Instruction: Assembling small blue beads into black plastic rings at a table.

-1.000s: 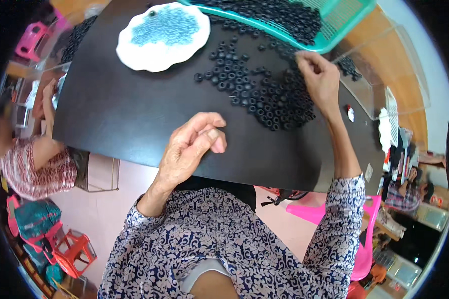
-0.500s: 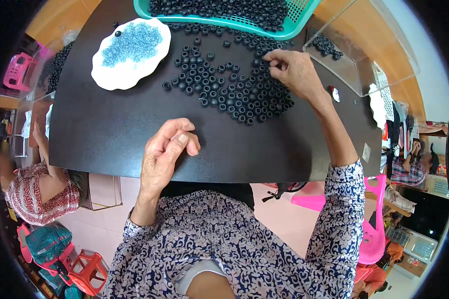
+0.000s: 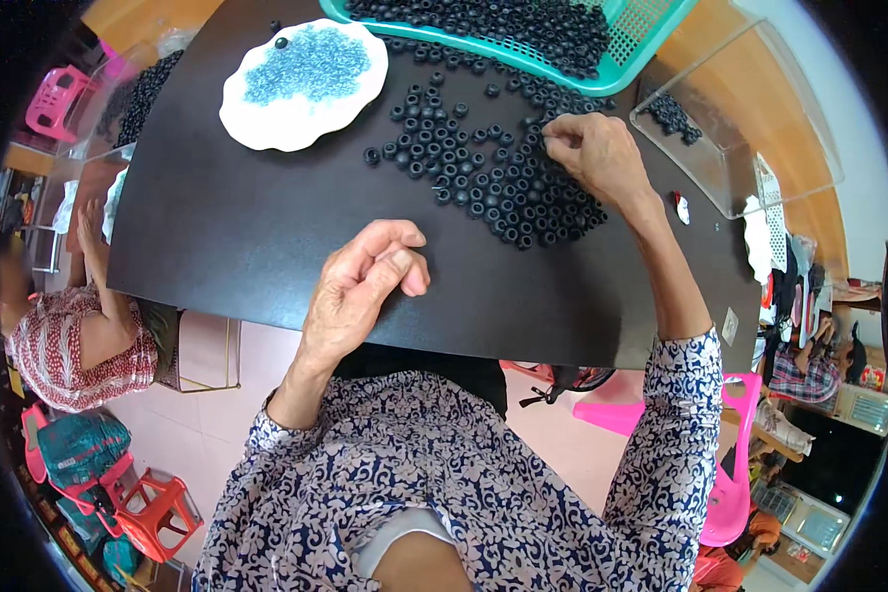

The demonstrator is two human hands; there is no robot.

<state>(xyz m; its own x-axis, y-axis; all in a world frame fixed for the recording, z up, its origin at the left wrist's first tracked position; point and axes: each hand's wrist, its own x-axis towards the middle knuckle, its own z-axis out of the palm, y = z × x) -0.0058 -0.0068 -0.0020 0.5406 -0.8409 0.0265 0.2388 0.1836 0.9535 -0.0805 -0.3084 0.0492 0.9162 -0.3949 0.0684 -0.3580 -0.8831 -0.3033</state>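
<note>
Right grip (image 3: 604, 156) pinched at black beads (image 3: 511, 189) (contents hidden); left grip (image 3: 358, 283) curled.

Your tbl (image 3: 217, 232) is dk w/ a smooth top. Far L of you sits a white wavy-rimmed plate (image 3: 276, 130), w/ a stray bead (image 3: 274, 27) just behind it. Mid to R you've got loose blk beads (image 3: 513, 197), running up to the teal basket (image 3: 617, 85). Your R side: clear plastic box (image 3: 730, 163), sm. red-&-white item (image 3: 682, 207), pale patch (image 3: 729, 326) nr edge.
</note>
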